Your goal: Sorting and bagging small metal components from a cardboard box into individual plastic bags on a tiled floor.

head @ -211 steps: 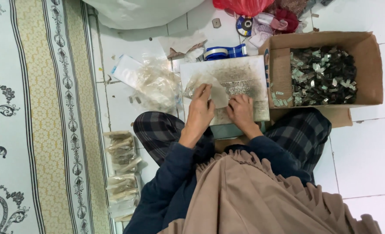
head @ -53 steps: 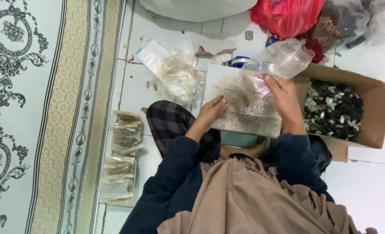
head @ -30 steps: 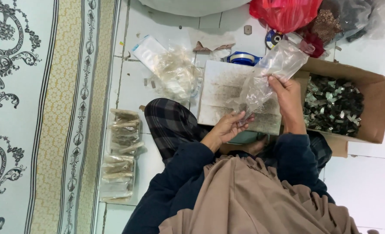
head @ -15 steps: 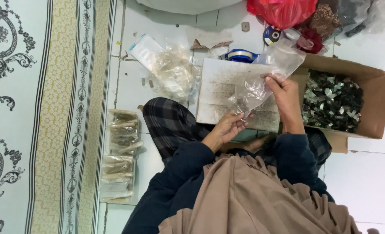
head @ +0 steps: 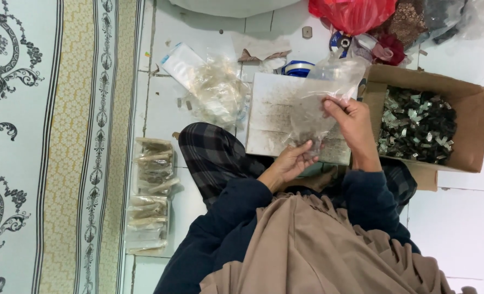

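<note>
Lowered since a moment ago, the clear plastic bag (head: 321, 103) now hangs over the white board (head: 277, 117). Right hand (head: 355, 122) fingers pinch its upper edge; left hand (head: 292, 161) fingers grip its bottom. Beside the board sits a cardboard box (head: 470, 136).

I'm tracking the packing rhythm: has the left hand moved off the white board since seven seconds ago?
Yes. The left hand has drawn back toward the body, from the middle of the white board to its near edge, pinching the clear plastic bag.
</note>
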